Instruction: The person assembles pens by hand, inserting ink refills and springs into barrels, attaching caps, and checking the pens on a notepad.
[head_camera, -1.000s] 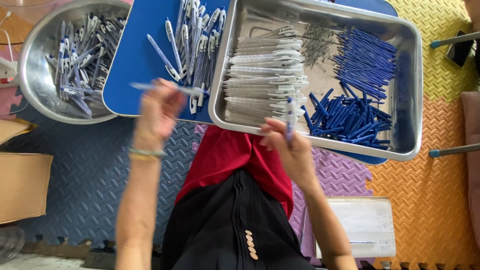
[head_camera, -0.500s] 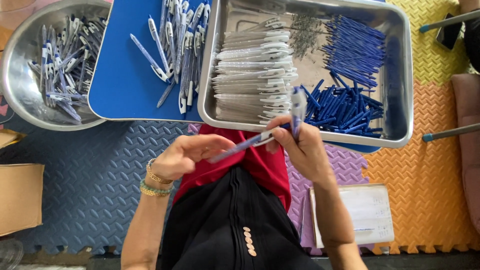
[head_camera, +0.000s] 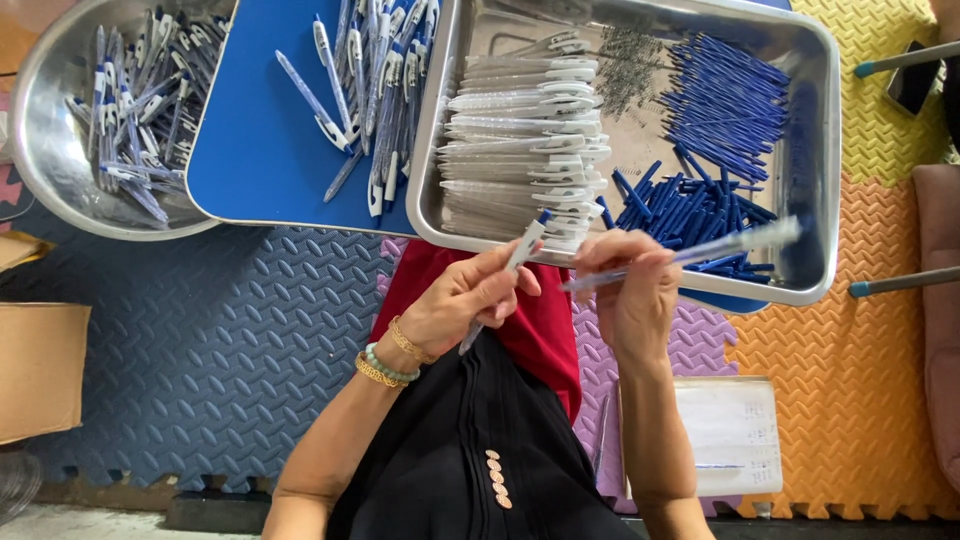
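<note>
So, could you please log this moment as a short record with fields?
left hand: holds a pen barrel in its fingers
right hand: holds a clear pen part
metal tray: rows of clear barrels, blue refills, small springs
blue table: loose finished pens
steel bowl: more pens
floor: foam mats
</note>
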